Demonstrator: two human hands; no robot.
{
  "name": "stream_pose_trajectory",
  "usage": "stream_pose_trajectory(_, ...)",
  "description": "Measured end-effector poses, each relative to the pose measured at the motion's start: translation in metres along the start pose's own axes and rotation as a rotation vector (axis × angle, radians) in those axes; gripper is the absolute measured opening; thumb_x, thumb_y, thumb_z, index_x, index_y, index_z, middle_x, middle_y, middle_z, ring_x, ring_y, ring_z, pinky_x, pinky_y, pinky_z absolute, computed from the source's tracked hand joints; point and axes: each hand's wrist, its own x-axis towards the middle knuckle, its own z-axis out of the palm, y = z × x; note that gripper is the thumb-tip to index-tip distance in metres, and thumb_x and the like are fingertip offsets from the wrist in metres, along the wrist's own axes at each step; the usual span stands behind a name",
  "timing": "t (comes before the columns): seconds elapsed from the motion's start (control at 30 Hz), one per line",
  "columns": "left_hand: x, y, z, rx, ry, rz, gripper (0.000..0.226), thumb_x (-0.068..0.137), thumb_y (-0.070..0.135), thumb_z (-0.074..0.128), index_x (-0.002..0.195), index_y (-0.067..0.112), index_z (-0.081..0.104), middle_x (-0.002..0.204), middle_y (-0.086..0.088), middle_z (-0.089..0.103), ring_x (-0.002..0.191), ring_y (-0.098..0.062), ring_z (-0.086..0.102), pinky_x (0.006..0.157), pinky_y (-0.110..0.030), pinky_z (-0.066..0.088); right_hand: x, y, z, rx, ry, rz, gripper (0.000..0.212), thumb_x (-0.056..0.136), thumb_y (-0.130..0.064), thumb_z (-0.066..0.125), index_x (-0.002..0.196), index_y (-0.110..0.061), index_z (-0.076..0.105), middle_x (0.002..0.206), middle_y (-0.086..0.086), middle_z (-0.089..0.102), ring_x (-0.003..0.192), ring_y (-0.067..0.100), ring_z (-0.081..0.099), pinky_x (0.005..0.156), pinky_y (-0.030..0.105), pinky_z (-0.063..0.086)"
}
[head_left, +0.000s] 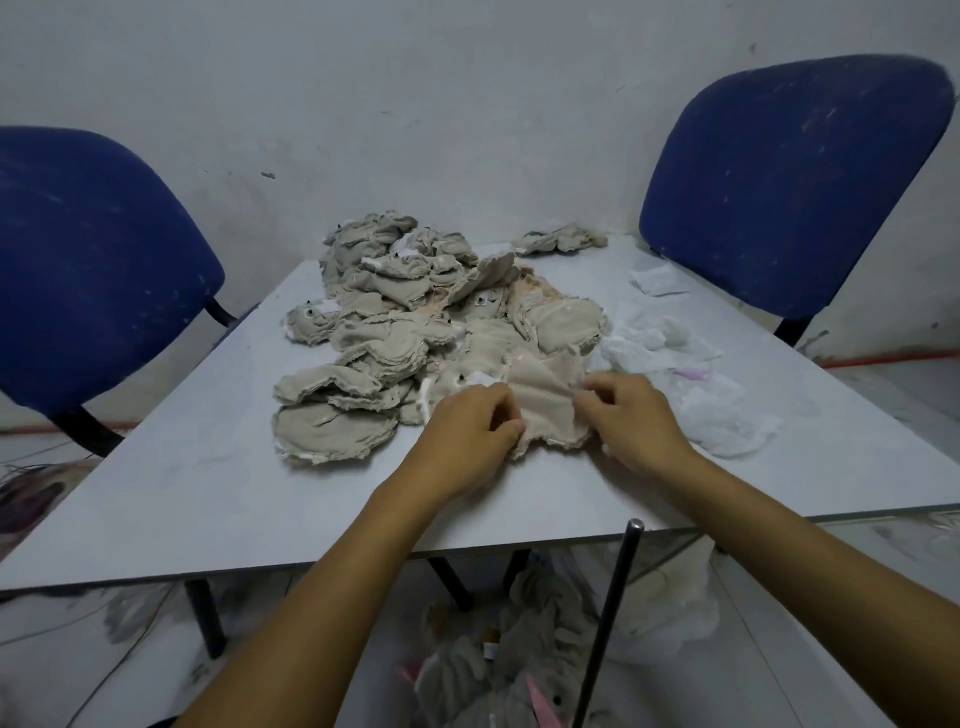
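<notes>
A beige fabric piece (545, 402) with frayed edges lies on the grey table (208, 483) near its front. My left hand (467, 423) pinches its left edge with curled fingers. My right hand (631, 415) pinches its right edge the same way. Behind it spreads a heap of several similar beige fabric pieces (395, 322), some with small black eyes and white tags. One small beige bundle (561, 240) lies apart at the far edge.
White thin scraps (696, 384) lie on the table to the right. Blue chairs stand at the left (88, 270) and right (789, 176). A dark metal rod (613, 613) rises in front of the table, above a container of grey plush pieces (498, 670) on the floor.
</notes>
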Motion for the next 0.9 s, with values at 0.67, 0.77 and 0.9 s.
stream_pose_trajectory(0.67, 0.007, 0.009, -0.029, -1.41, -0.026, -0.415, 0.069, 0.094, 0.062, 0.043, 0.133, 0.006, 0.056, 0.124, -0.022, 0.065, 0.117, -0.04, 0.061, 0.102, -0.053, 0.047, -0.022, -0.019, -0.003, -0.566, -0.211, -0.887, 0.018, 0.072, -0.007, 0.052, 0.087, -0.014, 0.057, 0.14, 0.006, 0.05, 0.117, 0.029, 0.046, 0.07, 0.039, 0.053)
stream_pose_trajectory(0.77, 0.006, 0.003, -0.019, -1.029, 0.012, -0.38, 0.075, 0.081, 0.026, 0.075, 0.147, 0.025, 0.039, 0.128, -0.018, 0.062, 0.109, -0.035, 0.066, 0.088, -0.045, 0.055, -0.027, -0.015, -0.006, -0.358, -0.492, -0.675, 0.019, 0.078, -0.013, 0.053, 0.096, -0.021, 0.053, 0.138, -0.004, 0.046, 0.118, 0.016, 0.045, 0.088, 0.038, 0.048)
stream_pose_trajectory(0.9, 0.007, 0.002, -0.007, -0.831, 0.161, -0.371, 0.052, 0.092, 0.002, 0.065, 0.138, 0.018, 0.048, 0.126, -0.018, 0.062, 0.107, -0.028, 0.064, 0.094, -0.043, 0.053, -0.019, -0.021, -0.014, -0.002, -0.232, -0.542, 0.028, 0.098, -0.025, 0.047, 0.123, -0.025, 0.06, 0.116, -0.004, 0.05, 0.102, 0.009, 0.056, 0.087, 0.025, 0.046)
